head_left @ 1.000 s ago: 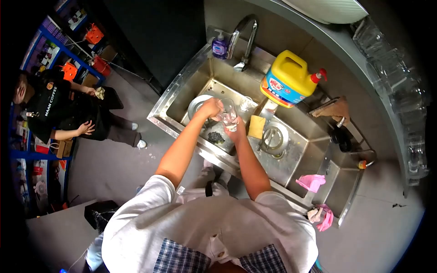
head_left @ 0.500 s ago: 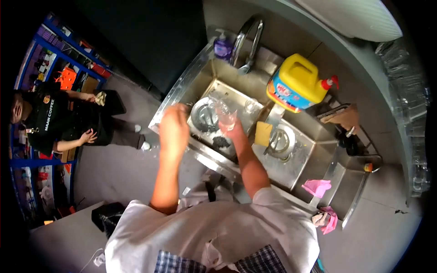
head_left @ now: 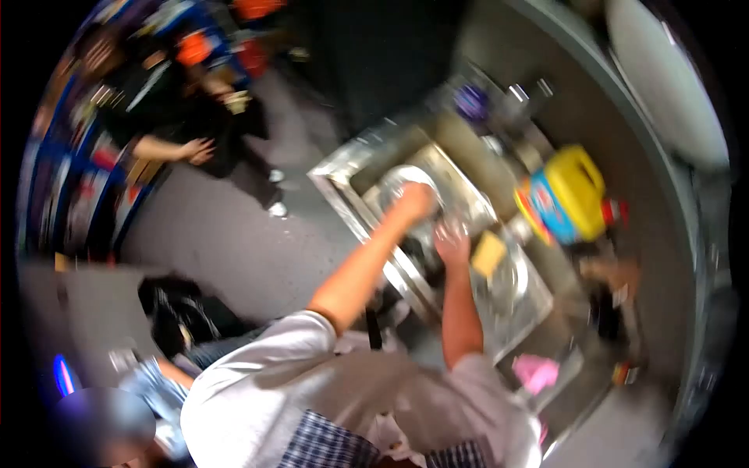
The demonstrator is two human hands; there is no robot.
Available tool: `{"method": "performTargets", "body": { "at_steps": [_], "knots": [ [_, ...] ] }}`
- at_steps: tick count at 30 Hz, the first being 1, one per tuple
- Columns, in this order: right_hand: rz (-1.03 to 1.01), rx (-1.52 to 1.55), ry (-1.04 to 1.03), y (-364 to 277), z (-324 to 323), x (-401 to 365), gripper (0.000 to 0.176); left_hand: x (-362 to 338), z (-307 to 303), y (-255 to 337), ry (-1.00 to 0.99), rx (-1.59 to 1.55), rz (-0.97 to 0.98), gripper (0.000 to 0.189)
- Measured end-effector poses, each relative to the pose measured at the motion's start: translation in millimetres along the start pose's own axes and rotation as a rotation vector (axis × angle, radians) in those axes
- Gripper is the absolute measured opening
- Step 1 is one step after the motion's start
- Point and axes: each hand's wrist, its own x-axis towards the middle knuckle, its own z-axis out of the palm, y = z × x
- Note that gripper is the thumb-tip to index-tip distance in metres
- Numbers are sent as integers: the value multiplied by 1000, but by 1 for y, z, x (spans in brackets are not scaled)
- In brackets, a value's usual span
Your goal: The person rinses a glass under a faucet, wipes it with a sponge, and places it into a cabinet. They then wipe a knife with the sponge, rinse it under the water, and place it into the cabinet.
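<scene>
My left hand (head_left: 417, 200) reaches down over a round metal bowl (head_left: 399, 178) in the left sink basin; its fingers are smeared by motion. Close to it on the right, my right hand (head_left: 452, 243) is closed round a clear cup (head_left: 451, 227), blurred, above the basin's right side. A yellow sponge (head_left: 489, 254) lies on the divider to the right of that hand. Beyond it, a round metal item (head_left: 507, 282) sits in the right basin.
A yellow jug (head_left: 579, 186) and a purple soap bottle (head_left: 471, 102) stand behind the sink. A pink cloth (head_left: 536, 373) hangs at the near right. Another person (head_left: 172, 117) stands at the left; someone else (head_left: 160, 398) is at the lower left.
My left hand has moved down from beside the basin to the metal bowl. The view has turned and shifted, and a second person has come into view at the lower left.
</scene>
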Motion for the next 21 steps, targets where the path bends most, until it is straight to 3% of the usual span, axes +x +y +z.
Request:
{"method": "performTargets", "body": {
  "at_steps": [1,2,3,4,5,7,8,9,11,12,14,15,16,17,18,19,21],
  "knots": [
    [-391,-774,-220,3,5,-2,18,20,51,-21,-12,58,124,26],
    [-954,-1442,-126,8,10,-3,21,17,49,-12,-14,-82,-20,26],
    [-1171,-2265,-159,5,8,-16,23,3,48,2,83,-269,-85,28],
    [-1699,-2900,-153,3,7,-27,24,-5,65,1,42,-300,-48,30],
    [-1715,-2802,-248,-5,-8,-20,27,3,69,-3,12,-309,25,33],
    [-1693,-2788,-148,-19,-33,-9,28,-30,25,30,119,-484,111,43],
    [-1713,-2881,-167,-14,-20,-12,29,-31,8,42,-49,-461,136,68],
    [-1699,-2925,-135,-21,-24,-11,29,-38,2,45,-39,-405,222,75],
    [-1258,-2998,61,-18,-22,-14,28,-42,-1,57,-39,-304,420,89],
    [-1195,-3047,99,-20,-31,-9,28,-28,16,48,-23,-263,554,104],
    [-1156,-3083,148,-19,-34,-6,34,-36,6,52,-89,-522,630,105],
    [-1167,-3067,168,-16,-25,-5,42,-45,2,56,-101,-629,538,108],
    [-1278,-3041,-58,-27,-48,16,37,-43,11,49,-147,-867,534,108],
    [-1383,-3008,-157,-33,-61,25,38,-48,20,42,-175,-995,486,105],
    [-1489,-2972,-254,-39,-75,36,40,-49,28,39,-148,-914,485,100],
    [-1459,-3009,-184,-34,-62,35,40,-48,36,37,-127,-831,490,95],
    [-1461,-3045,-11,-17,-19,4,41,-31,57,31,-105,-969,330,87]
  ]
}}
